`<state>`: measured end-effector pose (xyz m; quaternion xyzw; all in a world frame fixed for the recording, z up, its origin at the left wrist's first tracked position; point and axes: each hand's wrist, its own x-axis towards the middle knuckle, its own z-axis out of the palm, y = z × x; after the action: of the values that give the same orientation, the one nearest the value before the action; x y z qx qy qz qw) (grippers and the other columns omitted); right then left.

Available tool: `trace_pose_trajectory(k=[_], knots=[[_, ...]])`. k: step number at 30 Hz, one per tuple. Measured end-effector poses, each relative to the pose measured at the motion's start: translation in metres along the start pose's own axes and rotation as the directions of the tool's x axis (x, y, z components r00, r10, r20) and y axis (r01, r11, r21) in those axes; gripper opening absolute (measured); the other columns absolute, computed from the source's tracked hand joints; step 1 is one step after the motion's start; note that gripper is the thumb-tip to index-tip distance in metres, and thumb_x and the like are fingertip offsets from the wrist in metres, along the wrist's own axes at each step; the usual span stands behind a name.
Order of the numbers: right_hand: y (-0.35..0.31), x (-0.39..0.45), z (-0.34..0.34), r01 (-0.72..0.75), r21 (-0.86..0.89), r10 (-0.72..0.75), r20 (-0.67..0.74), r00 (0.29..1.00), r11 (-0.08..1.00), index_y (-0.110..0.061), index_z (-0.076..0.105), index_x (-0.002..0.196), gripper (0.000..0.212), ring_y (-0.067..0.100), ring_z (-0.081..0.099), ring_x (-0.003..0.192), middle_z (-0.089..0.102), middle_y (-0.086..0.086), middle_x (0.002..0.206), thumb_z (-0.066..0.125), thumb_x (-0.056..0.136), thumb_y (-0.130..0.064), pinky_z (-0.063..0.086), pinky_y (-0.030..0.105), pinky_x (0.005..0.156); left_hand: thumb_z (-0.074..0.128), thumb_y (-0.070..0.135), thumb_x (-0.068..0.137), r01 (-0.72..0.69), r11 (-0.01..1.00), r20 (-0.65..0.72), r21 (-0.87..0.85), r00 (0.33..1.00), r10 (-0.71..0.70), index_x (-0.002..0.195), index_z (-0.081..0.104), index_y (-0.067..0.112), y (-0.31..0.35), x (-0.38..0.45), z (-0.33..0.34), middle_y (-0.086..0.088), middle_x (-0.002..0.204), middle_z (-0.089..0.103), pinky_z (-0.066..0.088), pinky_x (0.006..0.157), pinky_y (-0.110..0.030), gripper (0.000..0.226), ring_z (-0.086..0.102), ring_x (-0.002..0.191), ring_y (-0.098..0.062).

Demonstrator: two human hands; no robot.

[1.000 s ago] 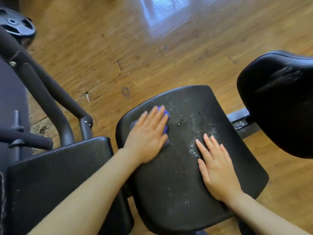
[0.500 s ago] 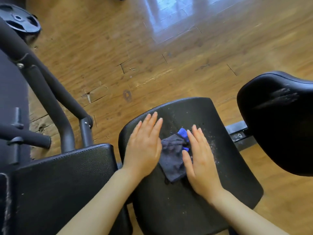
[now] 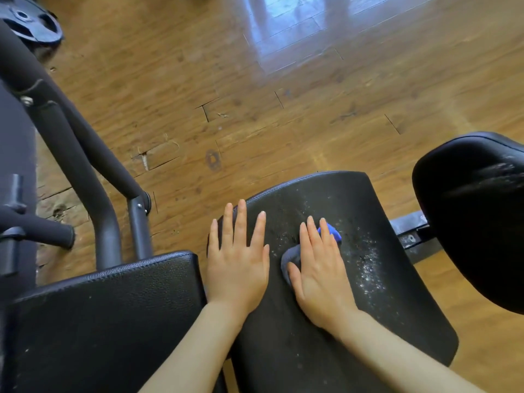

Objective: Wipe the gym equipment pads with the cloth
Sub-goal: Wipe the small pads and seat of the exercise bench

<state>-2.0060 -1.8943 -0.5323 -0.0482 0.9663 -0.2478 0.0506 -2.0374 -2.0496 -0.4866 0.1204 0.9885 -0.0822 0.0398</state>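
A black seat pad [image 3: 351, 202] fills the lower middle, speckled with white dust and dark crumbs toward its right side. A dark grey cloth with a blue edge [image 3: 331, 231] lies on it, mostly covered by my right hand [image 3: 319, 269], which presses flat on it with straight fingers. My left hand [image 3: 237, 262] rests flat on the pad's left edge, fingers spread, holding nothing. A second black pad [image 3: 107, 316] sits at the lower left. A third pad [image 3: 476, 211], also dusty, stands at the right.
Padded black frame tubes [image 3: 65, 143] of the machine run down the left side, with a short handle bar [image 3: 37, 225] beside them. A weight plate [image 3: 31, 22] lies on the wooden floor at the top left. A metal rail [image 3: 411, 234] links the seat to the right pad.
The cloth passed from under my left hand to under my right hand, which now covers it and has slid it rightward toward the dust. My left hand stays flat at the pad's left edge.
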Motion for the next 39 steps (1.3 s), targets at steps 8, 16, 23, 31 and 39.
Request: trace_pose_trajectory(k=[8, 16, 23, 31, 39], knots=[[0.002, 0.025, 0.001, -0.103, 0.047, 0.108, -0.096, 0.99, 0.994, 0.004, 0.008, 0.149, 0.08, 0.033, 0.005, 0.147, 0.006, 0.023, 0.157, 0.034, 0.089, -0.042, 0.007, 0.04, 0.117, 0.029, 0.03, 0.09, 0.07, 0.997, -0.011, -0.025, 0.997, -0.07, 0.143, 0.047, 0.013, 0.014, 0.007, 0.0, -0.019, 0.155, 0.03, 0.021, 0.111, -0.061, 0.058, 0.026, 0.143, -0.038], [0.007, 0.058, 0.0, 0.011, 0.076, -0.007, -0.057, 0.998, 0.997, 0.006, 0.017, 0.148, 0.074, 0.028, 0.007, 0.147, 0.011, 0.02, 0.157, 0.029, 0.091, -0.039, 0.004, 0.036, 0.119, 0.028, 0.03, 0.092, 0.069, 0.997, -0.011, -0.014, 0.998, -0.07, 0.145, 0.044, 0.013, 0.016, 0.008, 0.0, -0.02, 0.156, 0.027, 0.023, 0.111, -0.062, 0.058, 0.025, 0.144, -0.038], [0.016, 0.021, -0.003, 0.068, 0.141, -0.071, 0.017, 0.997, 0.988, -0.005, 0.011, 0.152, 0.074, 0.018, 0.0, 0.148, 0.004, 0.008, 0.16, 0.034, 0.091, -0.041, 0.007, 0.034, 0.119, 0.034, 0.037, 0.093, -0.003, 1.0, -0.042, -0.011, 0.999, 0.003, 0.144, 0.046, 0.019, -0.001, 0.005, 0.0, -0.014, 0.156, 0.03, 0.029, 0.109, -0.055, 0.056, 0.03, 0.143, -0.033], [0.012, 0.068, -0.007, 0.118, 0.09, -0.122, 0.037, 0.992, 0.989, -0.002, 0.009, 0.151, 0.073, 0.023, -0.003, 0.148, 0.003, 0.012, 0.16, 0.026, 0.092, -0.042, 0.005, 0.036, 0.119, 0.034, 0.037, 0.092, 0.005, 1.0, -0.027, -0.015, 1.0, -0.006, 0.144, 0.046, 0.018, 0.001, 0.007, -0.001, -0.015, 0.156, 0.029, 0.027, 0.11, -0.056, 0.056, 0.028, 0.143, -0.033], [0.019, -0.006, -0.007, 0.125, 0.129, -0.133, 0.062, 0.989, 0.984, -0.007, 0.011, 0.152, 0.076, 0.019, 0.002, 0.148, 0.004, 0.008, 0.161, 0.039, 0.09, -0.041, 0.006, 0.034, 0.118, 0.032, 0.037, 0.092, 0.006, 1.0, -0.014, 0.003, 1.0, -0.006, 0.144, 0.045, 0.019, 0.0, 0.007, -0.001, -0.015, 0.157, 0.027, 0.027, 0.11, -0.056, 0.057, 0.027, 0.144, -0.034]])
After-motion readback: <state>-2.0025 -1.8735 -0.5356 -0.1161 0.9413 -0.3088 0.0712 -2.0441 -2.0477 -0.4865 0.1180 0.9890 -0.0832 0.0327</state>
